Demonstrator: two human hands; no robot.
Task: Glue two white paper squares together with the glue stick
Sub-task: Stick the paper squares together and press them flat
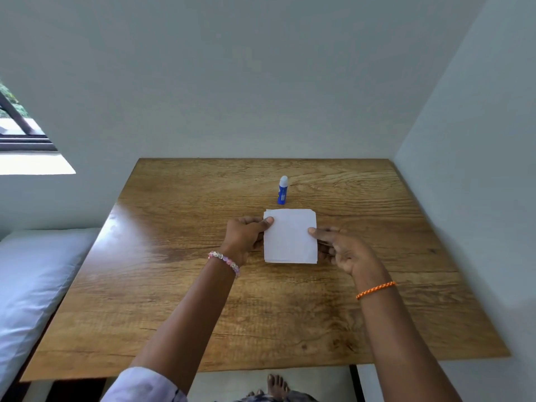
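Two white paper squares (pixel 290 236) are stacked almost edge to edge; a thin strip of the lower one peeks out along the far and right edges. My left hand (pixel 246 235) pinches the stack at its left edge, thumb on top near the far corner. My right hand (pixel 342 248) pinches the right edge, thumb on top and fingers underneath. The stack is held just above or on the wooden table (pixel 203 300); which one I cannot tell. A blue glue stick (pixel 282 190) with a white cap stands upright just beyond the paper, capped.
The table is pushed into a corner, with white walls behind and to the right. A white mattress (pixel 32 274) lies along the table's left side. A window (pixel 20 126) is at the far left. Bare feet show below the near table edge.
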